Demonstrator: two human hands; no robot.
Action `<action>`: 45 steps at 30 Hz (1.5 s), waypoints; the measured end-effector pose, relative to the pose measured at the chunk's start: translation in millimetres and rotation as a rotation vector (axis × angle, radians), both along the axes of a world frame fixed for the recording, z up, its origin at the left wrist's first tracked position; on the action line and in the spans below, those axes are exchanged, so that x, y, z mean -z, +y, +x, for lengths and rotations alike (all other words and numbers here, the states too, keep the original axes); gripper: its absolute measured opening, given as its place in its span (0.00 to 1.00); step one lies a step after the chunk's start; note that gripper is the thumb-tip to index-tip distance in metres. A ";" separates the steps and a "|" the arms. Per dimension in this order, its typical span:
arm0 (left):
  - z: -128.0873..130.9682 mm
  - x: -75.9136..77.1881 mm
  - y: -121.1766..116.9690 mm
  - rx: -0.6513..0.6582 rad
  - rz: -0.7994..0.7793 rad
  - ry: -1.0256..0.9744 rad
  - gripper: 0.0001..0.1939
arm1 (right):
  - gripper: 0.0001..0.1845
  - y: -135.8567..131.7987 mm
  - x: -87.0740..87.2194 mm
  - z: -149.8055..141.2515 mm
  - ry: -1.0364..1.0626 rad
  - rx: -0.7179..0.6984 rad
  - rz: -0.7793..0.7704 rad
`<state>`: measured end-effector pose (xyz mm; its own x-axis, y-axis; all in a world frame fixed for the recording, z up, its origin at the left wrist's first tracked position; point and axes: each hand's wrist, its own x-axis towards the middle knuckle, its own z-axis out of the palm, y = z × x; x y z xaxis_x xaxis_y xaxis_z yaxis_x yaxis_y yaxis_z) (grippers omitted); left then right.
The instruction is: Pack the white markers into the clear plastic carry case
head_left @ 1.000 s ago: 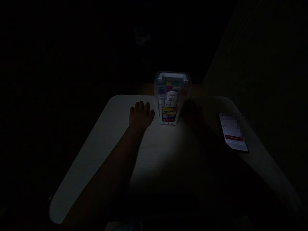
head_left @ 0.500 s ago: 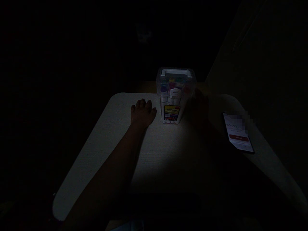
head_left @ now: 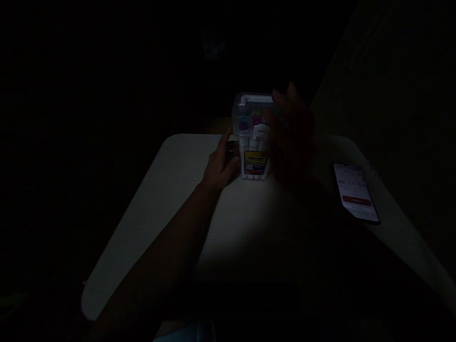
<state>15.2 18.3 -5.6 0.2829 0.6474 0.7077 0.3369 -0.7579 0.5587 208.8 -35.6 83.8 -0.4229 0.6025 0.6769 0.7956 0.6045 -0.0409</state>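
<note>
A clear plastic marker box (head_left: 255, 163) stands upright on the white table, with a white carry handle, a white front latch and a yellow "marker" label. White markers with coloured ends show through its walls, and its lid is on. My left hand (head_left: 220, 166) grips the box's left side, thumb toward the front and some fingers hidden behind it. Raised at the upper right of the box is my right hand (head_left: 295, 135), dark and a little blurred. Its fingers are spread in front of the lid's right part; whether they touch it I cannot tell.
A phone (head_left: 356, 192) with a lit timer screen lies on the right of the table (head_left: 171, 190). The room around is very dark, with a dim wall at the right. Shadow covers the table's near right part.
My left hand has moved from lying flat on the table to the box's left side. My right hand has risen from low beside the box to lid height.
</note>
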 end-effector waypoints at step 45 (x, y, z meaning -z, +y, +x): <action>11.9 -10.8 -4.8 0.053 -0.427 0.089 0.33 | 0.19 -24.4 -31.5 -4.4 -0.035 0.189 -0.077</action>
<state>27.1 13.5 5.2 0.3714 0.8596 0.3510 0.3651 -0.4828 0.7960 204.5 -60.0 115.2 -0.3199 0.7230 0.6123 0.8964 0.4402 -0.0515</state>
